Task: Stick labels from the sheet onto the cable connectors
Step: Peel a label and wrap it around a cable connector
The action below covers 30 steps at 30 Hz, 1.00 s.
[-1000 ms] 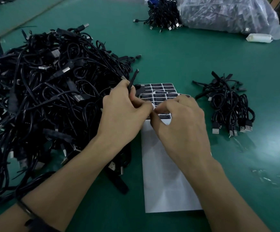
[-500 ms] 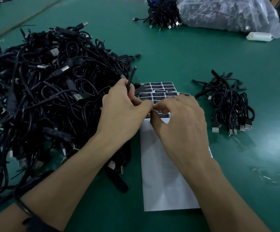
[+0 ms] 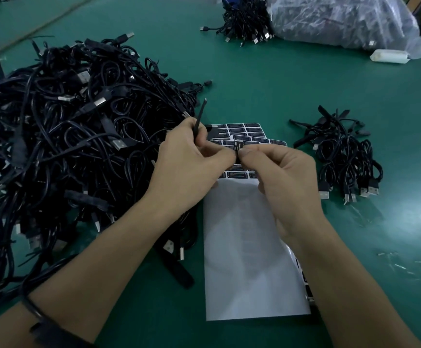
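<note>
The white label sheet (image 3: pixel 249 247) lies on the green table in front of me, with rows of black labels left at its far end. My left hand (image 3: pixel 189 167) grips a thin black cable (image 3: pixel 201 114) that sticks up past its fingers. My right hand (image 3: pixel 285 177) pinches a small black label (image 3: pixel 237 146) between thumb and forefinger, right against my left fingertips. The connector itself is hidden between the fingers.
A big tangled pile of black USB cables (image 3: pixel 66 146) fills the left side. A smaller bunch of cables (image 3: pixel 342 156) lies to the right of the sheet. At the back are another cable bundle (image 3: pixel 244 23), a clear plastic bag (image 3: pixel 342 21) and a white object (image 3: pixel 390 56).
My right hand has lifted off the sheet with a black label pinched in it. Both hands sit a little higher above the sheet, fingertips still together.
</note>
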Each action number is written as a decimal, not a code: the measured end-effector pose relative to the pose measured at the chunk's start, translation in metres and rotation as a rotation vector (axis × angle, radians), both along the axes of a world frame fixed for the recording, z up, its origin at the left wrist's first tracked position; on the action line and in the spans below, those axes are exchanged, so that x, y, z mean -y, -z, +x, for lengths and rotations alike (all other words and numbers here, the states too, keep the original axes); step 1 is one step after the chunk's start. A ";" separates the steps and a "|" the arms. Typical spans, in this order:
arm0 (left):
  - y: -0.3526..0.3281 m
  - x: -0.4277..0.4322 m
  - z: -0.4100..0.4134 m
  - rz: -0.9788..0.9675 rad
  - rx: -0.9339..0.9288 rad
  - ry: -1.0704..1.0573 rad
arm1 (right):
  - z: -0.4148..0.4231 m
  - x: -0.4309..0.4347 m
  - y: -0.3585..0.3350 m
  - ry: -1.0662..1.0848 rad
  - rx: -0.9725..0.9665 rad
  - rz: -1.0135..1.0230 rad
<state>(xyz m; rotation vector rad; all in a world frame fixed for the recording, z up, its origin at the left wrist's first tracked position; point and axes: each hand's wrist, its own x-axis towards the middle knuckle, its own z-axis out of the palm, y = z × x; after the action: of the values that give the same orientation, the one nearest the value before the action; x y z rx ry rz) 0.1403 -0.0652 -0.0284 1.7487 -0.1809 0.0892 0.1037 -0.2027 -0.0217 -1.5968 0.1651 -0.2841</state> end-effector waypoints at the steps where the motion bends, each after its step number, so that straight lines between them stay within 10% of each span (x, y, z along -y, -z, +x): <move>1: 0.001 0.000 0.001 -0.009 0.000 0.010 | 0.000 0.000 0.000 -0.007 -0.005 0.021; 16: 0.000 0.001 -0.004 0.053 0.018 0.015 | 0.004 0.011 0.007 0.051 0.028 -0.267; 23: -0.005 0.001 -0.005 -0.070 -0.139 0.066 | 0.004 0.011 0.002 0.138 0.109 -0.092; 30: 0.001 0.001 -0.006 0.114 0.139 0.124 | -0.002 -0.001 0.000 -0.085 0.164 0.090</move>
<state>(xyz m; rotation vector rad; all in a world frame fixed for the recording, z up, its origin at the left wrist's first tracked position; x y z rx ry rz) 0.1348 -0.0659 -0.0295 1.8412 -0.4015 0.1119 0.1019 -0.2013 -0.0213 -1.4804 -0.0166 -0.3353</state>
